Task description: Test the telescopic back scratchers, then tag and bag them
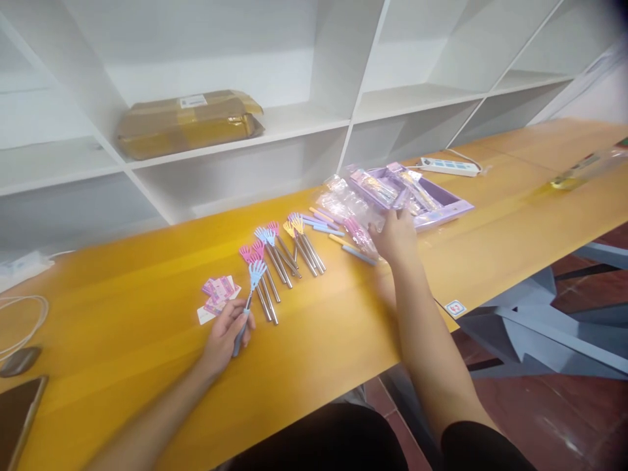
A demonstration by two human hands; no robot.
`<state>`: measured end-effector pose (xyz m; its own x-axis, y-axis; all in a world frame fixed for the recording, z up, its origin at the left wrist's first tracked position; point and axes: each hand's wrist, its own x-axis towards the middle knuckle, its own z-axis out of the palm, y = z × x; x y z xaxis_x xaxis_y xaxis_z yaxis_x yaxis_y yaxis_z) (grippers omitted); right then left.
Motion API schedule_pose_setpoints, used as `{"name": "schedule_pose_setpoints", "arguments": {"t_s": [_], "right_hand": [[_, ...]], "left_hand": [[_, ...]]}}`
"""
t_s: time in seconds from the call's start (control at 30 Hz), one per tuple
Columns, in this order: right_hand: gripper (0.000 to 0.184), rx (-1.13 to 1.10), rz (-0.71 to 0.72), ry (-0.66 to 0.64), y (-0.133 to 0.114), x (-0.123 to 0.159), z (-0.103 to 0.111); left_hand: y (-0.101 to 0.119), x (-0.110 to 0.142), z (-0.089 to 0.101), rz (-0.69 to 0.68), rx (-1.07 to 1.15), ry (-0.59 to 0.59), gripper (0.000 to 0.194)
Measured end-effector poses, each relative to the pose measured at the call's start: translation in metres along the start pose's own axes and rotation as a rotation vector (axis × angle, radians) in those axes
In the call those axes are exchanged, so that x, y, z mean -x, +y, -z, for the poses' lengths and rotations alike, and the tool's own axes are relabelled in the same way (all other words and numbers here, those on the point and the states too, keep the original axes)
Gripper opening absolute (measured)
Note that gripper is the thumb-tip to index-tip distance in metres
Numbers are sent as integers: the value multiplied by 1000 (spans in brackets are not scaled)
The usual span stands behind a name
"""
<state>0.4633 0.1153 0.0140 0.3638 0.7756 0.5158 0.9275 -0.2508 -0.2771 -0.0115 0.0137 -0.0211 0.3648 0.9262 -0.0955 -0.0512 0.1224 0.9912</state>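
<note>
My left hand (pixel 228 333) is closed around the handle of a back scratcher (pixel 256 271) with a light blue hand-shaped head and a metal rod. Beside it on the table several more back scratchers (pixel 282 258) lie in small groups, with pink, blue and yellow heads and bare metal rods. My right hand (pixel 397 235) reaches to the clear plastic bags (pixel 350 203), its fingers curled and partly hidden; what is between them cannot be made out. Coloured handle tubes (pixel 326 229) in blue, yellow and purple lie to its left.
A purple box (pixel 449 210) holds wrapped back scratchers. Pink printed cards (pixel 220 293) lie near my left hand. Behind are a power strip (pixel 449 167) and white shelves with a taped parcel (pixel 191 124). A dark flat device (pixel 19 418) rests at the left edge.
</note>
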Motion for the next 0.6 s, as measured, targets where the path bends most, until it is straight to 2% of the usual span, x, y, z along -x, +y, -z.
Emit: {"name": "schedule_pose_setpoints", "arguments": {"t_s": [0.13, 0.23, 0.3, 0.4, 0.47, 0.6], "right_hand": [[67, 129, -86, -119, 10, 3, -8], [73, 162, -128, -213, 13, 5, -13], [71, 167, -133, -241, 16, 3, -15], [58, 183, -132, -267, 18, -1, -16], [53, 204, -140, -238, 18, -3, -16], [53, 240, -160, -178, 16, -3, -17]], "left_hand": [[2, 1, -1, 7, -23, -12, 29], [6, 1, -4, 22, -43, -6, 32], [9, 2, -6, 30, -54, -5, 35], [13, 2, -8, 38, -72, -6, 39], [13, 2, -8, 36, -85, -8, 41], [13, 3, -8, 33, -107, -13, 40]]}}
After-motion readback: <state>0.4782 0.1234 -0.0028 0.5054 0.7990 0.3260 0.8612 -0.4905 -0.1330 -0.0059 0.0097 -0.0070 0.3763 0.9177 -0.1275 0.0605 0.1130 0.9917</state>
